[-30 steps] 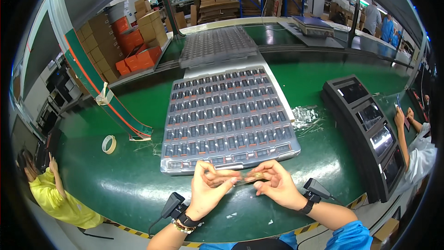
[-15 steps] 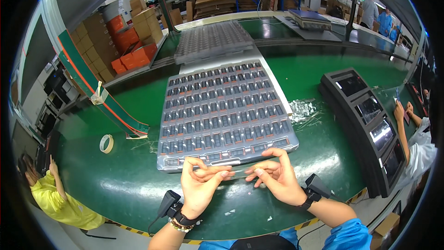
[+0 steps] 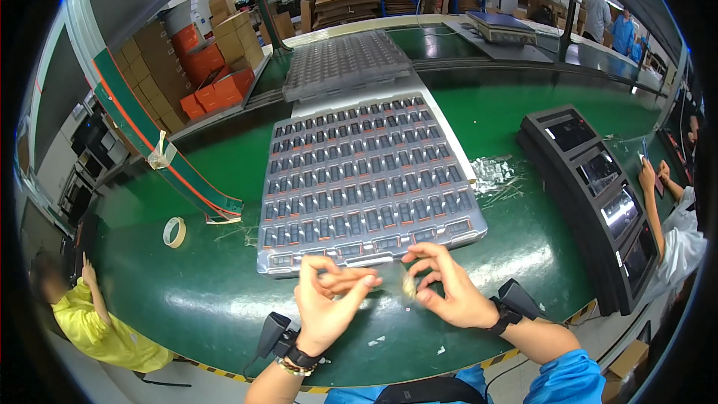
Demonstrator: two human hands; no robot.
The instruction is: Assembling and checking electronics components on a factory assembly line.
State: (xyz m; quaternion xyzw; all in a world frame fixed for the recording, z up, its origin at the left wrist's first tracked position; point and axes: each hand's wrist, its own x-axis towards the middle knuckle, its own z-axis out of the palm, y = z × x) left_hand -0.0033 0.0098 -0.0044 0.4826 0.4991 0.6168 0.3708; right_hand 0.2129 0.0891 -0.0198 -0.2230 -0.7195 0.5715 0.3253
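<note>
Just in front of the tray's near edge, my left hand [image 3: 323,301] is closed in a pinch on a thin, see-through strip [image 3: 394,277], hard to make out. My right hand [image 3: 458,293] curls loosely around the strip's other end, where a blurred yellowish patch [image 3: 409,285] shows by the thumb. Beyond both hands lies a clear plastic tray [image 3: 370,179], its rows of pockets filled with small dark pieces with orange edges. The strip's exact shape is not clear.
A tape roll [image 3: 174,233] lies at left, near a green upright strip [image 3: 191,183]. Another clear tray stack [image 3: 344,63] stands behind. A black rack with screens [image 3: 591,202] is at right. People work on both sides, one in a yellow top [image 3: 108,329].
My right fingers have spread from a tight pinch, and the yellowish patch now shows beside them. The left hand keeps its pinch. The view has shifted slightly.
</note>
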